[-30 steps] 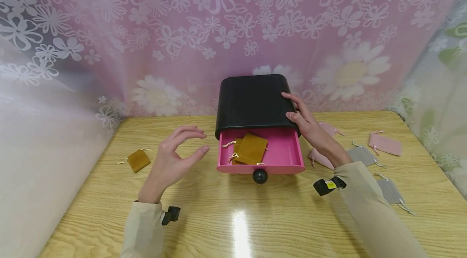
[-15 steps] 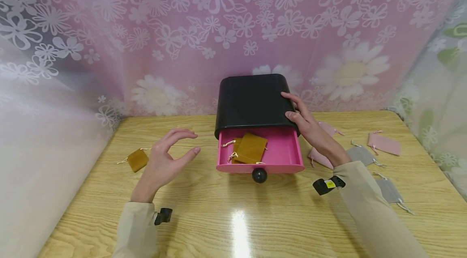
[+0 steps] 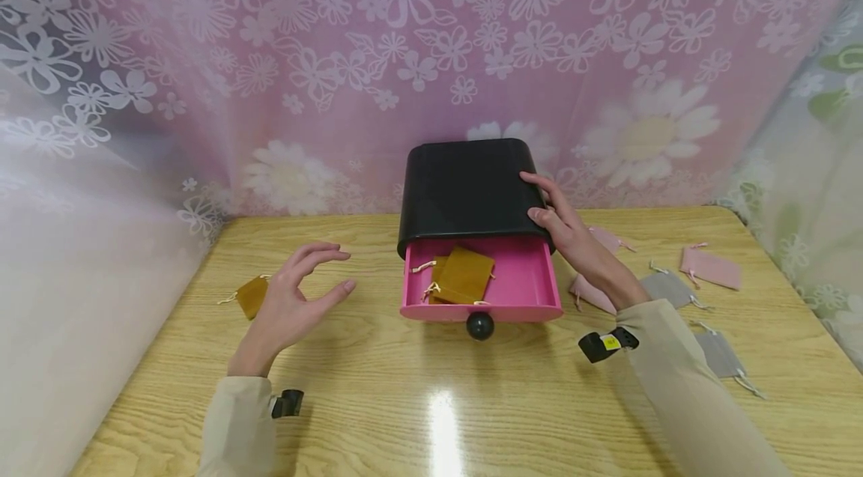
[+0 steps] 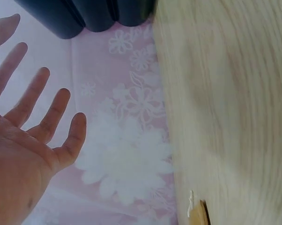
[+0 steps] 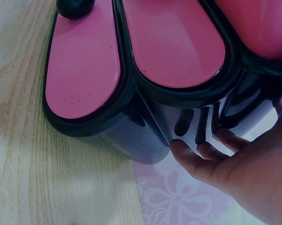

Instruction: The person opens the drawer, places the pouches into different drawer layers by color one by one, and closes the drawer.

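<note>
A black drawer cabinet (image 3: 472, 189) stands at the back of the table, its pink top drawer (image 3: 522, 278) pulled out by a black knob (image 3: 480, 326). Mustard drawstring pouches (image 3: 467, 275) lie in the drawer's left part. My right hand (image 3: 573, 234) rests on the cabinet's right edge, and in the right wrist view its fingers (image 5: 192, 159) touch the black side. My left hand (image 3: 290, 308) hovers over the table, thumb and fingers spread apart, holding nothing. Just behind it lies another mustard pouch (image 3: 252, 297), partly hidden by the hand.
To the right lie pink pouches (image 3: 711, 267) and grey pouches (image 3: 721, 353), some partly behind the right arm. A flowered curtain (image 3: 377, 73) hangs behind the wooden table (image 3: 377, 402), with more sheeting at both sides.
My left hand has moved left, away from the drawer, and now covers part of the lone mustard pouch. The right hand, cabinet and drawer stay where they were.
</note>
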### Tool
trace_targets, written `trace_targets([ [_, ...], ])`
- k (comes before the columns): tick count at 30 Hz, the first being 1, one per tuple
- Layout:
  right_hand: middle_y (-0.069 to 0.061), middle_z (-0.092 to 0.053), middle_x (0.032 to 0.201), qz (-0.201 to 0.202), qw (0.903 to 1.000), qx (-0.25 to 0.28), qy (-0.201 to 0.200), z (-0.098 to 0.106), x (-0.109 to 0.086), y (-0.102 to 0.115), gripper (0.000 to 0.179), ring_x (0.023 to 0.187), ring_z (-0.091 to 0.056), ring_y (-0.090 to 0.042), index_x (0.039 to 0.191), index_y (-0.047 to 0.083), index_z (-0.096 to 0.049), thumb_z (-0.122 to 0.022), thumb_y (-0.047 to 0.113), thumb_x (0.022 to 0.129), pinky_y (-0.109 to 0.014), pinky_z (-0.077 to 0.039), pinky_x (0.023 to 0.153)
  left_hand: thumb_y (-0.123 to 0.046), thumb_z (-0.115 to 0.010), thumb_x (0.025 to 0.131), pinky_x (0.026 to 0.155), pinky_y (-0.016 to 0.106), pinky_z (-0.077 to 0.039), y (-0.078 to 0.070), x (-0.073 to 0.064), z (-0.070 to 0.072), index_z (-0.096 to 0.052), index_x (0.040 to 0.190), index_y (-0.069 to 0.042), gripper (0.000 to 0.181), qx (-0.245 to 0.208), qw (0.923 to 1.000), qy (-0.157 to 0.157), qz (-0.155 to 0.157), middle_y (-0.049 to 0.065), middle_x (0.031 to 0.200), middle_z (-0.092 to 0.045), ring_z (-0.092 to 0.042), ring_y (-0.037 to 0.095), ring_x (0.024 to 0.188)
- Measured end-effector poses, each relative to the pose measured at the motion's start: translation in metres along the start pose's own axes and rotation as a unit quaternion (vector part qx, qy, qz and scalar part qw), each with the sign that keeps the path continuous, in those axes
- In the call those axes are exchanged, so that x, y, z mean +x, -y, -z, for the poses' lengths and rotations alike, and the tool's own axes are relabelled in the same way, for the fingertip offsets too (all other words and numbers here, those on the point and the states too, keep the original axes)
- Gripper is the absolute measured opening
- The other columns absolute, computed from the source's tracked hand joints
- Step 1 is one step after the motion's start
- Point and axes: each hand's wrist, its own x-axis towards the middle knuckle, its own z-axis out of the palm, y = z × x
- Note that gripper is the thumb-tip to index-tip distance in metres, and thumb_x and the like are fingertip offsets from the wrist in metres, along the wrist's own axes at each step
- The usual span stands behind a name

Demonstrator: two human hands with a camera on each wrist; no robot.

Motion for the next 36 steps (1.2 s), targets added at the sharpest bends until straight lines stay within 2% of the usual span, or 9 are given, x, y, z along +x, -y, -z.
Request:
trace_targets([
  [9, -0.018, -0.022, 0.163, 0.000, 1.0000, 0.002, 0.000, -0.001, 0.000, -0.001, 0.058, 0.149, -0.029, -0.036, 0.163, 0.025, -0.017, -0.036, 0.026, 0.109, -0.056, -0.025, 0.119, -0.029, -0.078, 0.091, 0.106, 0.062, -0.040, 0.017, -0.004, 0.008, -0.068, 0.129, -0.027, 0.039, 0.009, 0.9995, 0.011, 0.030, 0.005, 0.147, -0.055, -0.049, 0.031, 0.138],
  [19, -0.019, -0.021, 0.164, 0.001, 1.0000, 0.004, -0.003, -0.001, -0.001, 0.000, 0.058, 0.150, -0.028, -0.036, 0.163, 0.024, -0.017, -0.036, 0.024, 0.109, -0.057, -0.024, 0.119, -0.038, -0.075, 0.093, 0.110, 0.067, -0.035, 0.035, -0.008, 0.018, -0.066, 0.132, -0.032, 0.040, 0.028, 0.9961, 0.040, 0.073, 0.002, 0.153, -0.049, -0.044, 0.035, 0.144],
  [22, -0.017, -0.018, 0.166, -0.002, 1.0000, 0.007, -0.001, -0.001, -0.001, 0.000, 0.058, 0.151, -0.026, -0.036, 0.163, 0.025, -0.017, -0.036, 0.024, 0.109, -0.058, -0.023, 0.120, -0.039, -0.074, 0.094, 0.108, 0.069, -0.036, 0.042, -0.009, 0.023, -0.065, 0.132, -0.030, 0.041, 0.038, 0.9949, 0.050, 0.079, 0.004, 0.155, -0.046, -0.041, 0.038, 0.145],
  [25, -0.015, -0.015, 0.168, 0.000, 1.0000, 0.006, 0.000, -0.001, -0.001, 0.000, 0.057, 0.153, -0.024, -0.036, 0.163, 0.025, -0.017, -0.036, 0.024, 0.109, -0.060, -0.022, 0.121, -0.040, -0.073, 0.094, 0.099, 0.064, -0.043, 0.049, -0.011, 0.027, -0.065, 0.133, -0.029, 0.041, 0.053, 0.9933, 0.059, 0.084, 0.004, 0.156, -0.045, -0.042, 0.038, 0.142],
  [27, -0.015, -0.015, 0.168, 0.003, 1.0000, 0.003, -0.001, -0.001, -0.001, -0.001, 0.057, 0.153, -0.024, -0.036, 0.163, 0.025, -0.017, -0.036, 0.024, 0.109, -0.058, -0.023, 0.121, -0.041, -0.073, 0.094, 0.097, 0.063, -0.043, 0.052, -0.012, 0.030, -0.064, 0.133, -0.028, 0.042, 0.060, 0.9926, 0.065, 0.084, 0.006, 0.156, -0.044, -0.042, 0.038, 0.141],
  [31, -0.016, -0.018, 0.167, 0.003, 1.0000, 0.002, -0.003, 0.000, 0.000, -0.001, 0.057, 0.151, -0.027, -0.035, 0.163, 0.025, -0.018, -0.035, 0.024, 0.109, -0.054, -0.026, 0.119, -0.043, -0.072, 0.094, 0.104, 0.069, -0.037, 0.059, -0.015, 0.035, -0.065, 0.133, -0.028, 0.042, 0.057, 0.9916, 0.069, 0.094, 0.006, 0.157, -0.043, -0.038, 0.041, 0.144],
  [36, -0.013, -0.012, 0.170, 0.009, 1.0000, 0.000, -0.004, -0.001, 0.002, -0.001, 0.057, 0.155, -0.019, -0.036, 0.163, 0.023, -0.018, -0.036, 0.024, 0.109, -0.062, -0.019, 0.123, -0.040, -0.073, 0.094, 0.107, 0.073, -0.031, 0.067, -0.020, 0.040, -0.065, 0.133, -0.024, 0.042, 0.051, 0.9912, 0.067, 0.102, 0.008, 0.157, -0.044, -0.035, 0.044, 0.146],
])
